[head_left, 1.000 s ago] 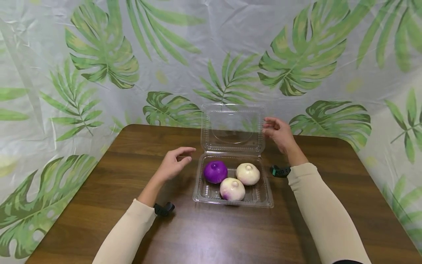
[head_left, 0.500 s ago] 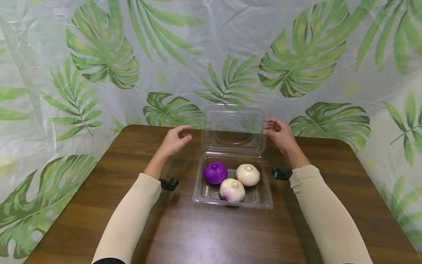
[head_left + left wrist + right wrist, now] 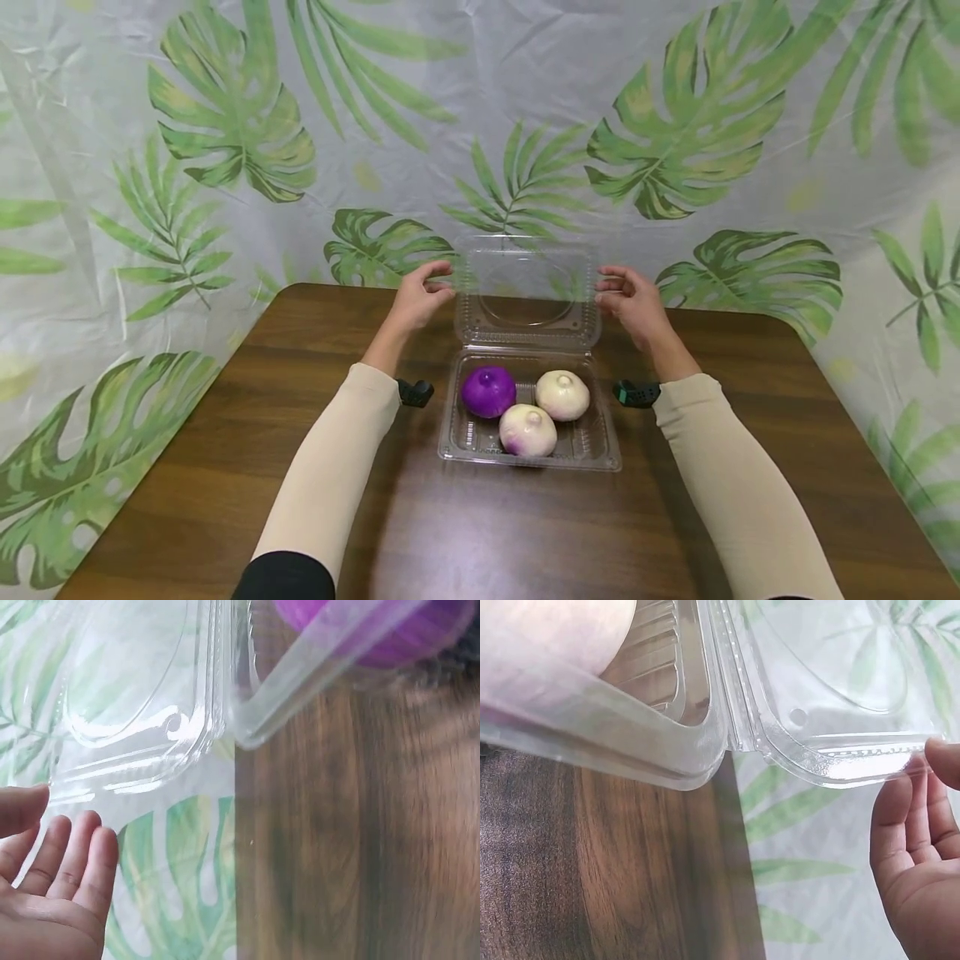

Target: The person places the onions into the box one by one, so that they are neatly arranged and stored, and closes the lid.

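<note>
A clear plastic clamshell box point(image 3: 452, 433) lies on the table with its lid point(image 3: 525, 287) raised at the back. Inside sit one purple onion-like bulb point(image 3: 488, 392) and two whitish ones, the right bulb point(image 3: 562, 395) and the front bulb point(image 3: 527, 431), the latter tinged purple. At the lid's right edge, my right hand point(image 3: 633, 308) pinches the rim between thumb and fingers, as the right wrist view shows. My left hand point(image 3: 420, 298) is at the lid's left edge, thumb tip point(image 3: 34, 802) right by the rim, its fingers loosely bent and holding nothing.
The brown wooden table point(image 3: 525, 533) extends around the box on all sides. Behind its far edge hangs a leaf-printed pale curtain point(image 3: 525, 100), close behind the raised lid. Black wrist straps, on the left point(image 3: 415, 392) and right point(image 3: 637, 393), sit beside the sleeves.
My left hand has moved up and to the right, reaching the lid's left edge. My right hand stays at the right edge, and the lid and bulbs have hardly shifted.
</note>
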Demonstrator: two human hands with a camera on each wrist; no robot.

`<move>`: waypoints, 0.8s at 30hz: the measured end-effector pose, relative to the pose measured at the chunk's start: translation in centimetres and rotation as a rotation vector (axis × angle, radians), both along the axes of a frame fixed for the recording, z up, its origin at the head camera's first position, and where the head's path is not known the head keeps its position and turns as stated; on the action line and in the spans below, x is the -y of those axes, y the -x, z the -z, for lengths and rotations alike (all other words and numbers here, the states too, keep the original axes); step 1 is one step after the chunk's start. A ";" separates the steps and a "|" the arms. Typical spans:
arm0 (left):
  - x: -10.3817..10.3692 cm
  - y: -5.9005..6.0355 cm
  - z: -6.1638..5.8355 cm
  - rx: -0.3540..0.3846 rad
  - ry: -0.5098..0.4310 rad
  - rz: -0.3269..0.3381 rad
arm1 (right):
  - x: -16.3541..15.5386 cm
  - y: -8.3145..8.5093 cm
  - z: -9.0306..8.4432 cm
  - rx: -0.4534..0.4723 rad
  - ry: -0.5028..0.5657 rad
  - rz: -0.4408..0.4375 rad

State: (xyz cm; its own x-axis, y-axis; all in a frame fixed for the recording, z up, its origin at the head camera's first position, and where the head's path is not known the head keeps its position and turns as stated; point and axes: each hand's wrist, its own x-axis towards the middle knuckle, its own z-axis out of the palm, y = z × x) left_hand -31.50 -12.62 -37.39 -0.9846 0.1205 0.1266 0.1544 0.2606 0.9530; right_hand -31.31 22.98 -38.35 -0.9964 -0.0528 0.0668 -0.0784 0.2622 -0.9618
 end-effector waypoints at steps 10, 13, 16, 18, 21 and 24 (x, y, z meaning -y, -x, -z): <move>-1.8 0.7 0.9 -0.049 -0.195 -0.055 | -0.2 -0.5 -0.1 -0.018 0.011 -0.005; -2.1 0.7 1.0 -0.071 -0.210 -0.074 | -0.2 -0.7 -0.1 -0.024 0.016 -0.005; -2.4 0.7 0.9 -0.083 -0.235 -0.089 | -0.5 -0.8 -0.2 -0.022 0.016 -0.003; -2.5 0.8 0.8 -0.088 -0.243 -0.094 | -0.7 -0.7 -0.3 -0.010 0.024 -0.005; -2.4 0.8 0.7 -0.090 -0.245 -0.096 | -0.8 -0.7 -0.5 -0.002 0.036 -0.010; -2.3 0.8 0.8 -0.095 -0.247 -0.100 | -0.6 -0.7 -0.5 -0.013 0.052 -0.015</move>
